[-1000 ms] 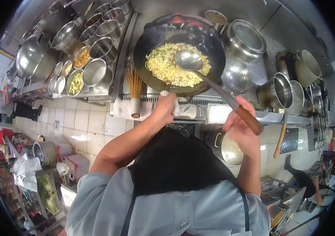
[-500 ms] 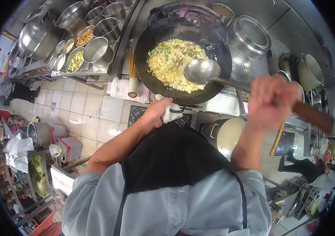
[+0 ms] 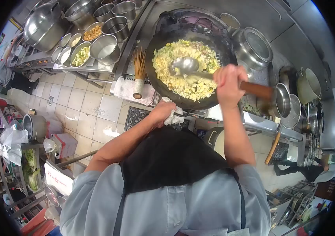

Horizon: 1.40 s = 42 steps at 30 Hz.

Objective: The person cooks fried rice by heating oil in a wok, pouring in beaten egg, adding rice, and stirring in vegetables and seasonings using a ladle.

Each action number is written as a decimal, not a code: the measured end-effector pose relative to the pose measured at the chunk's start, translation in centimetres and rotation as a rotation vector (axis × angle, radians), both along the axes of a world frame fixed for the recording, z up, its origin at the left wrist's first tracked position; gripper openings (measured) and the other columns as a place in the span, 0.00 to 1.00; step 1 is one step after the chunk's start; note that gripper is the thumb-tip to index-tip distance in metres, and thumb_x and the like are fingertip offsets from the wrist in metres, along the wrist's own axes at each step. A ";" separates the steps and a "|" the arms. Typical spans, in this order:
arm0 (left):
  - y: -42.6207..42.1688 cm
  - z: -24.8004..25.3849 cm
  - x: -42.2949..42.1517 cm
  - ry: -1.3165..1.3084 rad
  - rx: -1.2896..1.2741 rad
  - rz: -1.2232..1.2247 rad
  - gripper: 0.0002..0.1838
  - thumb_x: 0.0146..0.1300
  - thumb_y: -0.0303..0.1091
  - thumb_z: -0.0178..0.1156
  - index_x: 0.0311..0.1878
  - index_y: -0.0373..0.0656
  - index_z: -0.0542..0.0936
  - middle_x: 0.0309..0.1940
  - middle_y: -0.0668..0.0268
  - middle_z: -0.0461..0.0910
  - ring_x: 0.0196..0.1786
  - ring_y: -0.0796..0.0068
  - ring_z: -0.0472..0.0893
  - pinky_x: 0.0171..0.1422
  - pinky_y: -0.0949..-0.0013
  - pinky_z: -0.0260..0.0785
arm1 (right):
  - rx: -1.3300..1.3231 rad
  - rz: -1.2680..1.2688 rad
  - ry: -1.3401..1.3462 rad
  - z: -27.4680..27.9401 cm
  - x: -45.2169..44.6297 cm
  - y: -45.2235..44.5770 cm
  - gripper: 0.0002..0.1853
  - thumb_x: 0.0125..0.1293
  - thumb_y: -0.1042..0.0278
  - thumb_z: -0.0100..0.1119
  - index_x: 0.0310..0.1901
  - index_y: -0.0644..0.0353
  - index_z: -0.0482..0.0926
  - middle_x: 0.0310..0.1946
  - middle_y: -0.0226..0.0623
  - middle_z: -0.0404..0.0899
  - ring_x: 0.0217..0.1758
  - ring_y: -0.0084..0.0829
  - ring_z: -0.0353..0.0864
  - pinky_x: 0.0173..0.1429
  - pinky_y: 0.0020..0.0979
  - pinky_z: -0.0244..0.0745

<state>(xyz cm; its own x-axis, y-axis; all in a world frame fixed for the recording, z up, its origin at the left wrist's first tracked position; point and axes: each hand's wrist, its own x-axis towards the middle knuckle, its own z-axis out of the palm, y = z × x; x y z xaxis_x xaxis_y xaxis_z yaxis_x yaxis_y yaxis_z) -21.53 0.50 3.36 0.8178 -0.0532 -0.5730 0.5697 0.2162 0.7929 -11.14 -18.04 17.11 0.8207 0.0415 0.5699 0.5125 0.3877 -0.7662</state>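
A large black wok (image 3: 222,43) sits on the stove, holding fried rice (image 3: 197,84) with yellow egg and green bits. My left hand (image 3: 163,112) is closed around a white cloth (image 3: 174,116) at the wok's near handle. With my right hand (image 3: 230,84) I grip the long handle of a steel wok ladle (image 3: 186,65), near where metal meets brown wood. Its bowl is down in the rice at the left middle of the wok, a little blurred by motion.
A bamboo wok brush (image 3: 138,76) lies left of the wok. Beyond it are steel containers (image 3: 104,49) of ingredients. A lidded pot (image 3: 257,47) stands to the right, with a strainer (image 3: 292,111) hanging nearer. Below the stove edge is a large pot (image 3: 214,137). Another person (image 3: 311,170) is at far right.
My right hand has moved left and inward, carrying the ladle's bowl left and slightly up across the rice. My left hand still holds the cloth at the wok's handle. The camera view has shifted slightly.
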 end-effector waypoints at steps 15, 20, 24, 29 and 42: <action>-0.4 -3.4 1.0 -0.035 -0.143 0.039 0.18 0.62 0.32 0.61 0.50 0.27 0.79 0.41 0.54 0.83 0.40 0.65 0.84 0.42 0.63 0.77 | -0.130 0.011 -0.106 6.9 -1.3 2.6 0.15 0.80 0.72 0.50 0.31 0.57 0.64 0.16 0.30 0.64 0.18 0.22 0.63 0.24 0.29 0.62; -0.9 1.0 1.3 0.016 0.067 0.070 0.14 0.62 0.34 0.63 0.43 0.31 0.81 0.34 0.58 0.82 0.37 0.68 0.83 0.39 0.64 0.75 | -0.127 0.002 0.014 2.7 2.6 3.3 0.16 0.79 0.74 0.52 0.29 0.56 0.63 0.17 0.29 0.64 0.17 0.21 0.60 0.24 0.29 0.61; -1.0 -1.6 0.9 -0.068 -0.080 0.086 0.15 0.62 0.35 0.63 0.42 0.30 0.81 0.33 0.58 0.82 0.36 0.68 0.83 0.38 0.64 0.75 | -0.176 -0.004 -0.109 6.4 -0.4 2.4 0.17 0.79 0.73 0.52 0.29 0.56 0.62 0.16 0.29 0.64 0.16 0.21 0.60 0.23 0.29 0.60; -1.2 1.9 0.9 0.055 0.085 0.023 0.16 0.62 0.36 0.63 0.43 0.30 0.82 0.34 0.58 0.82 0.38 0.67 0.82 0.41 0.62 0.75 | -0.303 -0.114 -0.176 1.5 2.7 2.4 0.16 0.79 0.74 0.52 0.29 0.56 0.63 0.15 0.29 0.63 0.16 0.22 0.62 0.24 0.29 0.61; -0.2 -7.5 1.3 -0.100 0.045 -0.051 0.13 0.64 0.34 0.60 0.41 0.31 0.83 0.36 0.57 0.83 0.37 0.68 0.82 0.42 0.61 0.75 | -0.070 -0.011 0.148 7.0 1.0 0.5 0.17 0.77 0.73 0.55 0.28 0.55 0.62 0.15 0.29 0.62 0.17 0.22 0.61 0.24 0.29 0.61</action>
